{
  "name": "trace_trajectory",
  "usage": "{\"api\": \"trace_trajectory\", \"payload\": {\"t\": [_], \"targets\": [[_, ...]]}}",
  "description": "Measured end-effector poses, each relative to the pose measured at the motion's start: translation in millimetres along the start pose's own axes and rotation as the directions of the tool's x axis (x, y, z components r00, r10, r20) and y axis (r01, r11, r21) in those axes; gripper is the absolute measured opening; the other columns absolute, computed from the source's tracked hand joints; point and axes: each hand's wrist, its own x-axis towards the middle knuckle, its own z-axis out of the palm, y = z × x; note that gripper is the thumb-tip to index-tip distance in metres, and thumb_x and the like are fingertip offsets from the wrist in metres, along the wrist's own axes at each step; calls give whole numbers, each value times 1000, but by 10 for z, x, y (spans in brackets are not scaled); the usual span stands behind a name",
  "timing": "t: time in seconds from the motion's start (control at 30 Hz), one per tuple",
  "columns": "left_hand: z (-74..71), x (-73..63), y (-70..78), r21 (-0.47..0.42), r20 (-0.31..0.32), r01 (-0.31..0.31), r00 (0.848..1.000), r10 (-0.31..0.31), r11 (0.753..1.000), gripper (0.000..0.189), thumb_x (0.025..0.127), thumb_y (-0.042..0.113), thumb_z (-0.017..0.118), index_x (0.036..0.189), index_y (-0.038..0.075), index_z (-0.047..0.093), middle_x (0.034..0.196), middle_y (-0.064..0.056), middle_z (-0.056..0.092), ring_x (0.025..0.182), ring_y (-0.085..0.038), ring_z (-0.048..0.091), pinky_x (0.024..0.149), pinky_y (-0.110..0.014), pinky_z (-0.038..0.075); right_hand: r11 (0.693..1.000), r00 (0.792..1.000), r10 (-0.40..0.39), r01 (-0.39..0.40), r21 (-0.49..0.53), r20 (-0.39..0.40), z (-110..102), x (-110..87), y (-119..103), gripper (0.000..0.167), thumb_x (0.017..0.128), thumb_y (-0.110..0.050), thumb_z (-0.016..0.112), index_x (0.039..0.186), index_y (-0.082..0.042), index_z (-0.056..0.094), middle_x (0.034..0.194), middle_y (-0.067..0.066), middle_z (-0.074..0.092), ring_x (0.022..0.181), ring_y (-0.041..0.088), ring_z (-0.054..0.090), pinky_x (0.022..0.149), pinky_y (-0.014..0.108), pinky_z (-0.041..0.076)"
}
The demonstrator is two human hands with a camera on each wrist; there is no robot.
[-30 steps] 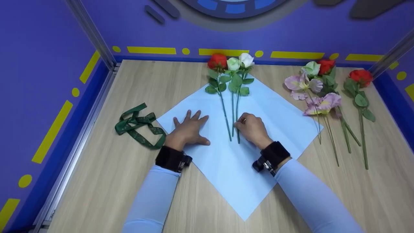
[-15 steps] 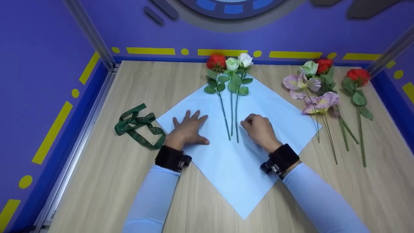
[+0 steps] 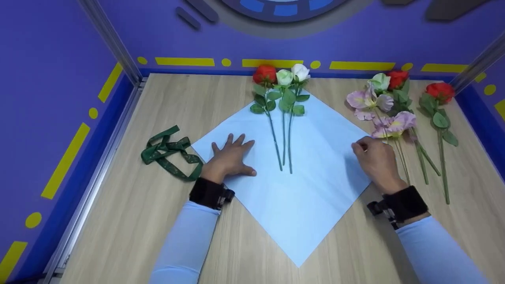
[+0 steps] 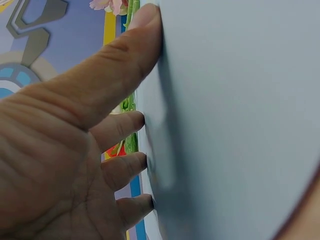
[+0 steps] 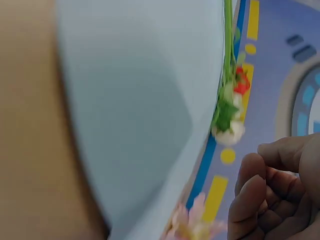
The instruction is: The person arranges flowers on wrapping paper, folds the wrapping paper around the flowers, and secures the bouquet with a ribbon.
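The right hand [image 3: 376,162] had come away from the stems of the red rose [image 3: 264,74], pale green flower [image 3: 284,77] and white rose [image 3: 301,72]. It now hung over the pale sheet's [image 3: 311,205] right corner, near the lilac flowers [image 3: 401,122], fingers curled in, apparently holding nothing. Those three lay as before, stems on the sheet, heads past its far corner, so they seemed settled. The left hand [image 3: 230,159] stayed spread on the sheet's left side, near the green ribbon [image 3: 171,147].
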Motion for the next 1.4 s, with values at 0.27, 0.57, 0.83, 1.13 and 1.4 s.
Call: {"api": "trace_trajectory", "payload": {"t": [0.27,0.57,0.83,1.13,1.4], "targets": [[-28,-10,0,-6,-3,-1,1000,1,1000,104,85,54,85,168,27,29,178,-8,11,164,-41,-4,117,-83,-2,983,991,121,-127,-129,-52,-417,9,515,33,108,-21,54,108,7,72,92,29,71,79,46,66,65,51,45],[-31,-25,11,-8,0,-2,1000,2,1000,104,85,54,85,168,27,29,178,-8,12,164,-42,-4,117,-84,-2,959,981,184,-192,-210,-57,-639,80,920,32,105,-14,49,103,11,69,90,35,68,74,53,62,53,52,42],[-21,-20,7,-4,3,1,1000,-1,1000,104,85,54,86,168,26,31,178,-9,13,164,-42,-3,116,-85,-1,924,951,307,-290,-249,31,-740,81,1214,38,106,-19,55,96,17,60,85,41,63,73,60,61,50,54,45],[-14,-3,11,0,15,9,1000,-9,1000,105,84,54,86,168,27,29,178,-8,12,163,-42,-4,117,-84,-2,874,886,430,-362,-324,171,-797,86,1326,41,101,-17,51,76,14,64,68,34,61,61,49,62,44,44,46],[-14,-5,13,16,18,6,1000,-6,1000,105,85,56,84,169,27,28,178,-8,11,163,-42,-4,117,-84,-2,900,924,359,-306,-311,129,-762,94,1347,35,95,-8,51,66,9,61,64,32,60,59,50,61,42,43,43]]}}
